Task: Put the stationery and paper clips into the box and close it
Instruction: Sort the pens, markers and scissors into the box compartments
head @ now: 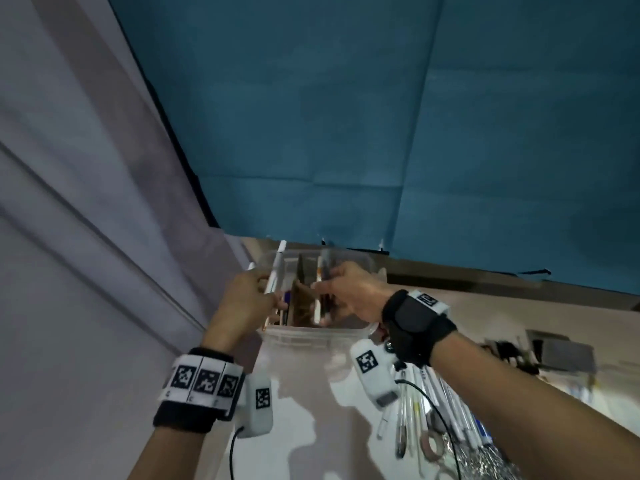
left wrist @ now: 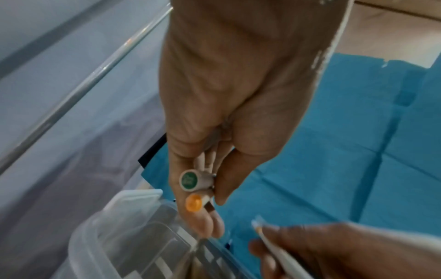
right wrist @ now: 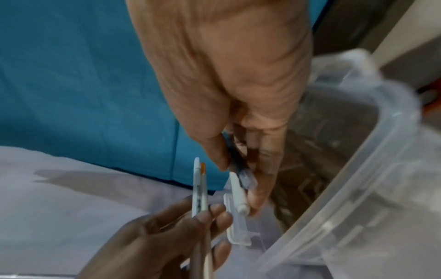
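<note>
A clear plastic box [head: 311, 336] stands open at the table's far left, by the blue backdrop. My left hand [head: 247, 299] grips two white pens [head: 277, 271] over the box's left side; in the left wrist view their ends show as a green cap [left wrist: 189, 180] and an orange cap [left wrist: 193, 203]. My right hand [head: 349, 292] holds a white pen [right wrist: 238, 194] and a dark pen [right wrist: 240, 169] over the middle of the box [right wrist: 358, 169]. More pens and a brown item stand inside the box, partly hidden by my hands.
Several loose pens [head: 426, 403] lie on the pale table [head: 304, 403] under my right forearm, with a tape roll [head: 431, 445] and a silvery heap of clips [head: 485, 462] near the bottom edge. Dark items [head: 540, 355] sit at far right. A grey wall [head: 69, 237] stands left.
</note>
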